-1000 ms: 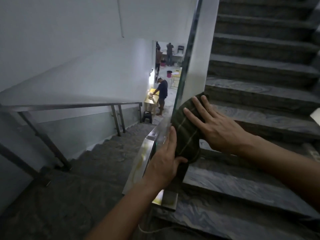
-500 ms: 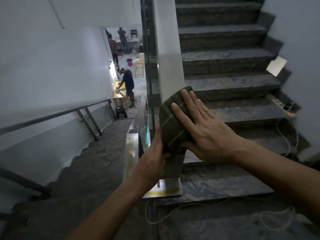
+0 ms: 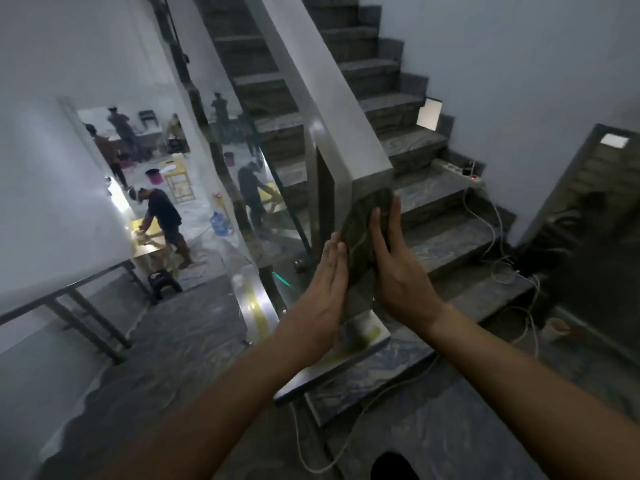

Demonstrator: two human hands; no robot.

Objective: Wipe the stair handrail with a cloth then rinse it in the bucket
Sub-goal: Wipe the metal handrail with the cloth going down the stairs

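A dark green cloth [image 3: 363, 226] with thin light stripes is wrapped over the lower end of the steel stair handrail [image 3: 322, 109], which slopes up and away along the glass balustrade. My left hand [image 3: 323, 289] lies flat against the cloth's left side, fingers straight. On the cloth's right side my right hand [image 3: 394, 258] presses it with spread fingers. The two palms sandwich the cloth and the rail post between them. No bucket for rinsing shows near me.
Grey marble steps [image 3: 433, 209] climb to the right, with a power strip [image 3: 460, 173] and white cables trailing across them. A second flight drops to the left beside a wall rail [image 3: 79, 289]. Several people work on the floor below, near a pink bucket [image 3: 154, 175].
My left hand has released its grip and flattened against the cloth. The cloth and my right hand have slid up the rail end. My view has swung right and pulled back.
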